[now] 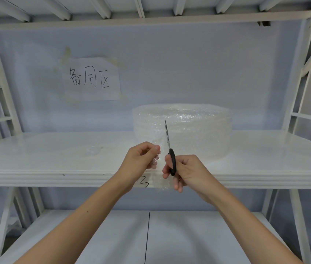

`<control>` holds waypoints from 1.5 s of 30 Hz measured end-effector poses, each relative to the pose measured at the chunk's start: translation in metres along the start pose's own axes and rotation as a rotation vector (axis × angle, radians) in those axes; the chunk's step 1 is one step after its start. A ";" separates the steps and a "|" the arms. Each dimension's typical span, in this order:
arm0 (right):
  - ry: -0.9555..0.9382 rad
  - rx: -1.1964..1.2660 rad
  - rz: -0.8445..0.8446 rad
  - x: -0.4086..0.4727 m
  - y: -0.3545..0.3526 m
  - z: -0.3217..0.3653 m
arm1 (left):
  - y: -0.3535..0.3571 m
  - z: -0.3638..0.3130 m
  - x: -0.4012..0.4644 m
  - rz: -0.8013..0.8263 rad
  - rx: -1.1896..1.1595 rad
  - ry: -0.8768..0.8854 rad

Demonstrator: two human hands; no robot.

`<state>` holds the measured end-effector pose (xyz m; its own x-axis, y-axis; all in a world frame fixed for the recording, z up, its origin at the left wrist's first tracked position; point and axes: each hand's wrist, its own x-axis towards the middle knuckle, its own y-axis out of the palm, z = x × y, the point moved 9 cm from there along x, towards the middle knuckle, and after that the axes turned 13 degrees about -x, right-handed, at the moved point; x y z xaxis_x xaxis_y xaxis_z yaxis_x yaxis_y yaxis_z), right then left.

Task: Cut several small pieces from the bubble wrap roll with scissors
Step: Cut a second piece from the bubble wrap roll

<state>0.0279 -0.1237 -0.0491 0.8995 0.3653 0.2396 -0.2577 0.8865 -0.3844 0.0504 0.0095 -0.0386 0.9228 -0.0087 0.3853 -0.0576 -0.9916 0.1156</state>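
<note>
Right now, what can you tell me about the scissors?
The scissors have black handles that look like plastic and thin, shiny metal blades. The blades look closed and point straight up in front of the bubble wrap roll. The right hand grips the handles, fingers through the loops. The blades run along a loose strip of wrap pinched by the left hand.

brightness: even, cool, diffuse
shadows: soft, faint under the glossy white metal shelf board (36, 161)
glare: highlights on the clear bubble wrap roll (182, 128) (film washes out)
distortion: wide-angle, white shelf uprights (301, 88) bow at edges
focus: sharp overall
</note>
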 end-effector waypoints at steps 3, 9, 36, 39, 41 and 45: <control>0.040 -0.035 0.020 0.002 0.003 -0.004 | -0.001 -0.001 0.002 0.004 -0.008 0.000; 0.068 0.005 0.036 0.006 0.007 -0.014 | -0.001 0.000 0.003 0.004 0.008 0.005; 0.002 -0.252 -0.406 -0.027 -0.053 -0.016 | 0.003 0.002 0.001 0.000 -0.002 -0.011; -0.015 -0.229 -0.498 -0.034 -0.078 -0.017 | 0.007 0.001 0.001 0.010 -0.007 -0.008; -0.012 -0.195 -0.572 -0.037 -0.099 -0.020 | 0.011 0.001 0.001 0.017 -0.013 -0.006; 0.006 -0.242 -0.658 -0.041 -0.125 -0.021 | 0.016 0.002 0.000 0.018 -0.020 -0.009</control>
<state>0.0303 -0.2555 -0.0295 0.8438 -0.2275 0.4860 0.4262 0.8344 -0.3494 0.0503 -0.0064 -0.0382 0.9249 -0.0277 0.3792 -0.0817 -0.9885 0.1271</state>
